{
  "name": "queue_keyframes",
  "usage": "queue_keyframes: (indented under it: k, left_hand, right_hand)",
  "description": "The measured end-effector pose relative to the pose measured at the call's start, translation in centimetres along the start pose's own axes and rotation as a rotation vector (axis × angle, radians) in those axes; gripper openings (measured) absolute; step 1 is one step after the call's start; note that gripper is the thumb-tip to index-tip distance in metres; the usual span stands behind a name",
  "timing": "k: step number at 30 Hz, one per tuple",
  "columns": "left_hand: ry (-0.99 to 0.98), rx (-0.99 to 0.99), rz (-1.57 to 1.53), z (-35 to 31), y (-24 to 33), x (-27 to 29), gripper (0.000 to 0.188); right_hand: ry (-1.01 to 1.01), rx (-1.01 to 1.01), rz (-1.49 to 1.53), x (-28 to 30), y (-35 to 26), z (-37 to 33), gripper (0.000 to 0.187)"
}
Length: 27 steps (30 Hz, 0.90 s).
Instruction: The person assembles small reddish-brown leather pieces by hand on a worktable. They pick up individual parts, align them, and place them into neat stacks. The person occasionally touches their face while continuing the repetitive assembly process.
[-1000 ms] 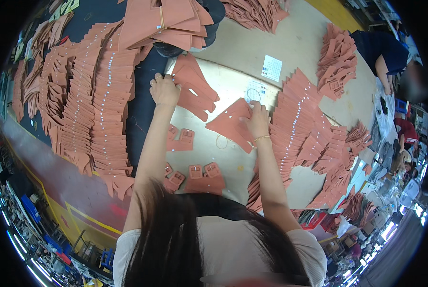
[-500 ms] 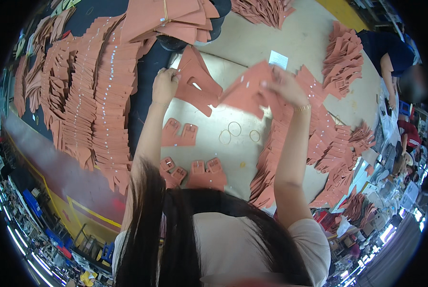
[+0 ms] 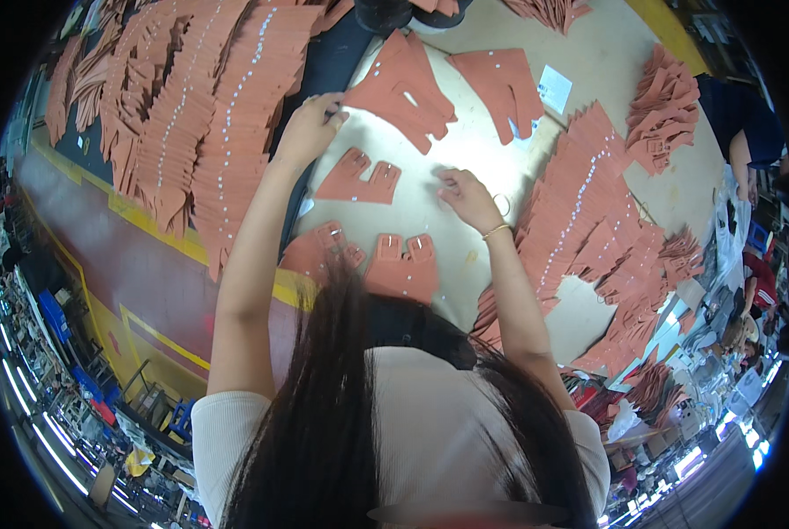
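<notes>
- Though the left hand (image 3: 311,130) is at a far, flat salmon-pink slotted panel (image 3: 394,79), I cannot tell its grip.
- Right hand (image 3: 469,199): apart, half-curled, over pale tabletop (image 3: 444,231).

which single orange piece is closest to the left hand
The slotted piece at upper left: its corner is by the left hand; the other single pieces lie farther off.

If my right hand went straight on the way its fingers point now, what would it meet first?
Most likely the slotted salmon piece, at its lower edge, up and left of your right hand; the hand's height is unclear, so it might pass above.
</notes>
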State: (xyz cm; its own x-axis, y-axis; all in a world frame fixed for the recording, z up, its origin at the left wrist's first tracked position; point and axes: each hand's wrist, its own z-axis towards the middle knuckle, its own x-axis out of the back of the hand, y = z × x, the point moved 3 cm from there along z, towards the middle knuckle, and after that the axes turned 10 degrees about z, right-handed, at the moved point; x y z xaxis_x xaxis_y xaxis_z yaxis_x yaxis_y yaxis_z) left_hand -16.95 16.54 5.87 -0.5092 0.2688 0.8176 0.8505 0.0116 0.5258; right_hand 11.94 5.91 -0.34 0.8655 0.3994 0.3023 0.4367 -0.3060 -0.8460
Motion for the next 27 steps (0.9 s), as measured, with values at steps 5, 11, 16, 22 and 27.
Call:
queue_keyframes:
  k: [5,11,16,22,27]
  left_hand:
    - [-0.116,0.058,-0.005,-9.8,-3.7,-0.6,0.038]
    - [-0.046,0.119,0.075,-20.2,-6.2,-2.4,0.032]
    - [0.095,0.044,0.253,-24.8,-6.0,-3.2,0.032]
    - [-0.085,0.450,0.015,-28.0,-11.1,-6.4,0.027]
    - [-0.058,1.055,-1.172,-31.5,-14.0,-11.7,0.023]
  right_hand:
    - [0.013,-0.101,-0.099,-4.9,1.3,-4.1,0.022]
    - [0.126,-0.291,-0.167,-6.5,3.2,-10.4,0.030]
    - [0.180,-0.365,-0.087,-8.0,4.5,-13.9,0.036]
    - [0.231,-0.403,0.056,-8.7,5.9,-14.5,0.033]
    - [0.118,-0.545,0.570,-9.3,6.8,-14.6,0.024]
